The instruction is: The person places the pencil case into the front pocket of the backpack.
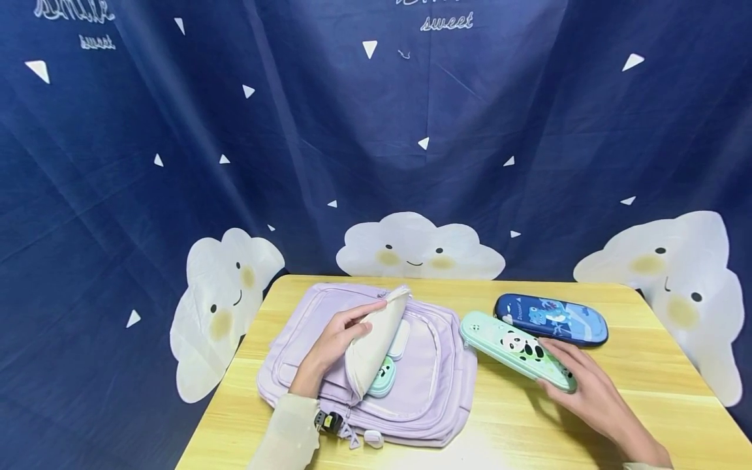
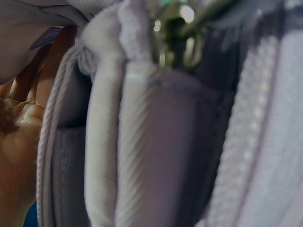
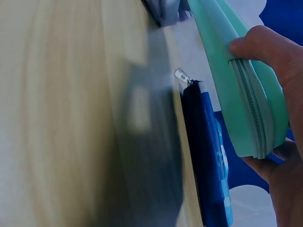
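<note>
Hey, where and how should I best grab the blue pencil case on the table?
I'd take the blue pencil case by its right end, coming from above right and pinching across its narrow width. It's long and lies flat; that end shows clear in the head view, while the mint panda case in the right hand hides part of its near left edge.

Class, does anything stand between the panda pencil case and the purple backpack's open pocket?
Nothing visible stands between the panda pencil case and the pocket: the left hand holds the flap up, a small green case partly beneath it.
</note>
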Demonstrator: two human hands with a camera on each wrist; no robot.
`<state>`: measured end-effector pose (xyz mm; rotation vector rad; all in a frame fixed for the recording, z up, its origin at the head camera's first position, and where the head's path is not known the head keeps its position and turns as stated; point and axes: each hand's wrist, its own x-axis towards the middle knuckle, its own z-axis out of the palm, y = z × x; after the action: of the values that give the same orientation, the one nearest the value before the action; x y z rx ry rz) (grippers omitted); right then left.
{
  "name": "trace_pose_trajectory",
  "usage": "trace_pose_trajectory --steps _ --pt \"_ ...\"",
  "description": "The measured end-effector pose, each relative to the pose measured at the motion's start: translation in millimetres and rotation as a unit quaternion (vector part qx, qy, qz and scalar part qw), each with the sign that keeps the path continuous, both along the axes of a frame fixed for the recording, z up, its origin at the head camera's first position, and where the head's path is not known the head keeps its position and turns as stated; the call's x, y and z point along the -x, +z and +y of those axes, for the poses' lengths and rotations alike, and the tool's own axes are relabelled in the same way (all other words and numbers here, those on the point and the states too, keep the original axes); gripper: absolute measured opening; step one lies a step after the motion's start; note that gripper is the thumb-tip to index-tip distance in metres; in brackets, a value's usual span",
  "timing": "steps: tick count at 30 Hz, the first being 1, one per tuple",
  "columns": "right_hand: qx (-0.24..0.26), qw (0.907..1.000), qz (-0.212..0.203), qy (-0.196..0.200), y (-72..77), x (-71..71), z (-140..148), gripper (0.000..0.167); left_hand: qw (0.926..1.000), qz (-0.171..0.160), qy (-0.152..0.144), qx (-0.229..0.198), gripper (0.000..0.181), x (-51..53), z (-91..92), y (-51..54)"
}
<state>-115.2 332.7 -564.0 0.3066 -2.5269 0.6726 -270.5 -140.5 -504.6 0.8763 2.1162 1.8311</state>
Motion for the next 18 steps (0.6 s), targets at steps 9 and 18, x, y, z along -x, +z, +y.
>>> trace_pose_trajectory --steps 9,18 --pt "0.003 0.9998 0.02 0.008 4.0 9.8 0 0.089 1.0 0.0 0.001 -0.001 0.049 0.4 -0.9 -1.0" --pt "-0.006 0.9995 0.019 0.025 11.2 18.2 -11 0.087 1.0 0.003 -0.002 -0.001 0.049 0.9 -0.2 -0.2"
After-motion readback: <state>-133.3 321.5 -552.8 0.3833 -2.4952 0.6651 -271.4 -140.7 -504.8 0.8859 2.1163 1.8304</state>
